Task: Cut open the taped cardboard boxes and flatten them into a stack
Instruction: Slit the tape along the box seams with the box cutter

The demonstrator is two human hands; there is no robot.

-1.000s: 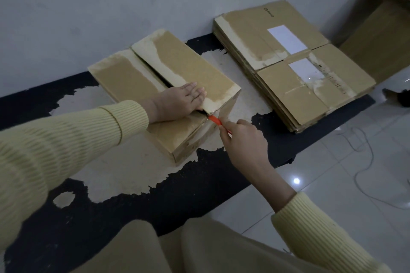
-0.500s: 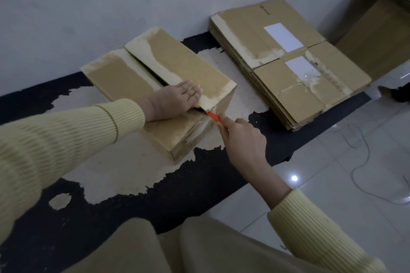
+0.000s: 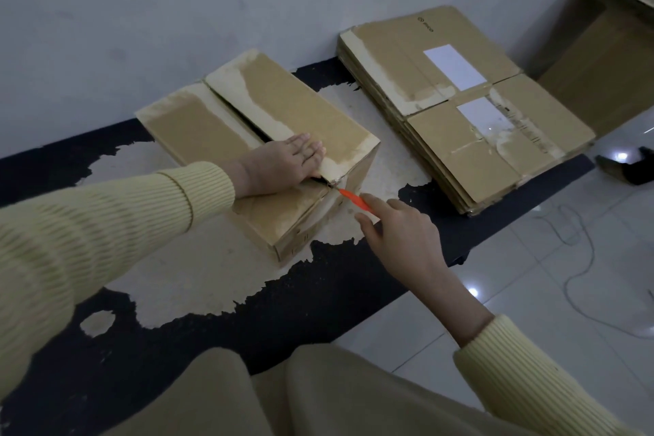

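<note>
Lap: legs in beige trousers [image 3: 283,393] are seen at the lower edge, nearest of all, below both hands.
Sleeves: both forearms are covered by ribbed pale-yellow sleeves [image 3: 106,223], drawn down to the wrists.
Tabletop: a black tabletop [image 3: 318,287], its coating peeled away in large pale patches, is spread under both hands.
Floor: glossy white tiles [image 3: 531,276] are seen beneath and to the right of the right hand.
Right hand: the right hand [image 3: 400,237] is wrapped around an orange cutter [image 3: 355,201], with the forefinger laid along its top.
Cutter: the tip is set against the near end of the box, at the top edge where the centre seam ends, just right of the left hand's fingertips.
Left hand: the left hand [image 3: 283,166] is laid flat with straight fingers and pressed on the box top, across the seam; nothing is gripped.
Box: the cardboard box [image 3: 293,106] is stood on the tabletop under the left hand. A dark gap is shown between its two top flaps beyond that hand, and the right flap is slightly raised.
Stack: a stack of flattened boxes [image 3: 435,138] is laid on the tabletop beyond and to the right of the right hand, apart from the box. Two white labels [image 3: 454,65] are borne on its top sheet.
Far right: more brown cardboard [image 3: 601,64] is seen past the stack; its form cannot be made out.
Wall: a grey wall [image 3: 177,11] is met by the far ends of the box and the stack.
</note>
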